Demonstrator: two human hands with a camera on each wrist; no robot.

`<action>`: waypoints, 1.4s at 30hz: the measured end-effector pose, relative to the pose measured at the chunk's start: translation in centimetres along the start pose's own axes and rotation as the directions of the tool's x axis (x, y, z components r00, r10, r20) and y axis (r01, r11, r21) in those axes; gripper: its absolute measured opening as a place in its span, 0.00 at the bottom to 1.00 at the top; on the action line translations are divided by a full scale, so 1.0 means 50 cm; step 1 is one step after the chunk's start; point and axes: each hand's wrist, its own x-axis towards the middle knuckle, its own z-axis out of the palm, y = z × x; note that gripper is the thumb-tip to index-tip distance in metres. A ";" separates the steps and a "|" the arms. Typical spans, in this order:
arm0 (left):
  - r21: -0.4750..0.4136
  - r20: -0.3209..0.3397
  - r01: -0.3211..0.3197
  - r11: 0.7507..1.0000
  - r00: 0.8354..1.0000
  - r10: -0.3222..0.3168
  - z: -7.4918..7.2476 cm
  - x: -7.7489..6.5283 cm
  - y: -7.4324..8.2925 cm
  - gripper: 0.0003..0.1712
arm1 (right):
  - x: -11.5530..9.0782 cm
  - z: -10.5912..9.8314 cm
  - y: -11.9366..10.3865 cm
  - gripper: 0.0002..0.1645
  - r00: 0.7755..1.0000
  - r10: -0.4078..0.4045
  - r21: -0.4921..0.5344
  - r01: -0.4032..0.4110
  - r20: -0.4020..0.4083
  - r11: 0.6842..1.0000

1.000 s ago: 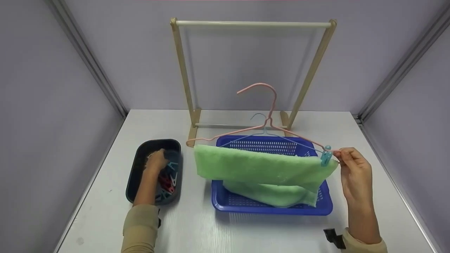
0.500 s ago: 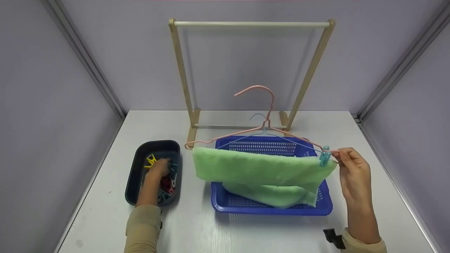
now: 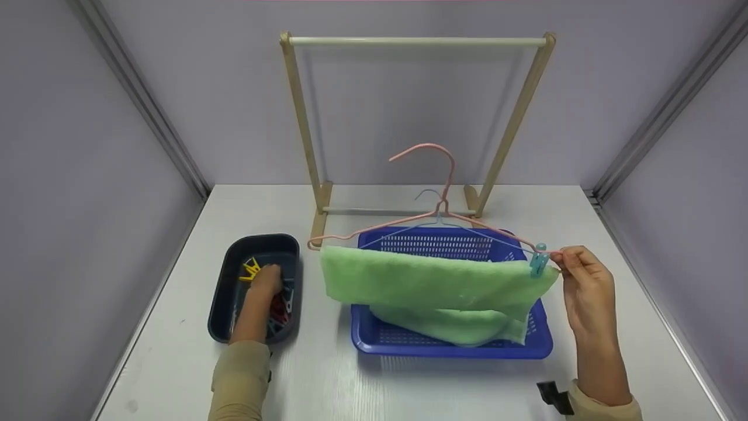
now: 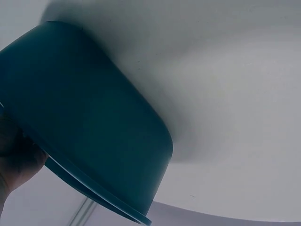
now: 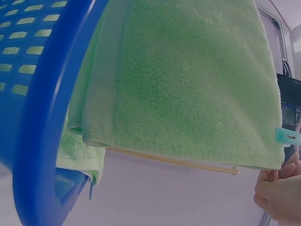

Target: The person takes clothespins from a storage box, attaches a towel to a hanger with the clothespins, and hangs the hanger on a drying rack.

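Note:
My left hand (image 3: 267,279) reaches down into a dark teal tub (image 3: 263,241) of clothespins, its fingertips hidden; I cannot tell what it holds. Beside it lie a yellow clothespin (image 3: 250,269) and several red ones (image 3: 279,309). In the left wrist view the tub's outer wall (image 4: 84,94) hides most of that hand. With thumb and fingers, my right hand (image 3: 590,292) pinches the right end of a pink hanger (image 3: 452,169). A green towel (image 3: 432,280) hangs folded over the hanger's bar, with a teal clothespin (image 3: 539,260) clipped near its right end.
A blue perforated basket (image 3: 450,352) stands below the towel, holding more green cloth (image 3: 450,326). On it rests a thin light-blue hanger (image 3: 429,190). Behind stands a wooden rack with a white rail (image 3: 418,41). Grey walls enclose the white table (image 3: 327,386).
My left hand has moved slightly down and right within the tub, uncovering the yellow clothespin. The hanger and towel dipped slightly; my right hand kept its grip on the hanger.

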 end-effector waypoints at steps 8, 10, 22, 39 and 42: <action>0.059 0.014 0.055 0.997 0.998 -0.056 0.003 0.003 0.015 0.10 | 0.001 -0.002 0.001 0.10 1.000 0.003 -0.008 -0.002 0.007 1.000; 0.062 0.015 0.042 0.997 0.999 -0.043 0.004 0.004 0.016 0.12 | 0.000 -0.002 0.001 0.10 1.000 0.007 -0.011 -0.007 0.002 1.000; 0.051 0.032 -0.044 0.998 0.999 0.043 0.007 0.013 0.003 0.23 | -0.001 0.004 -0.001 0.10 1.000 0.019 -0.054 -0.020 -0.011 0.998; 0.057 0.007 -0.047 0.997 0.999 0.047 0.007 0.015 -0.006 0.18 | 0.000 0.005 -0.002 0.10 0.999 0.029 -0.055 -0.029 -0.018 0.998; 0.006 0.001 -0.040 0.999 0.999 0.040 0.004 0.011 -0.006 0.16 | 0.000 0.004 -0.002 0.11 1.000 0.023 -0.038 -0.023 -0.008 0.999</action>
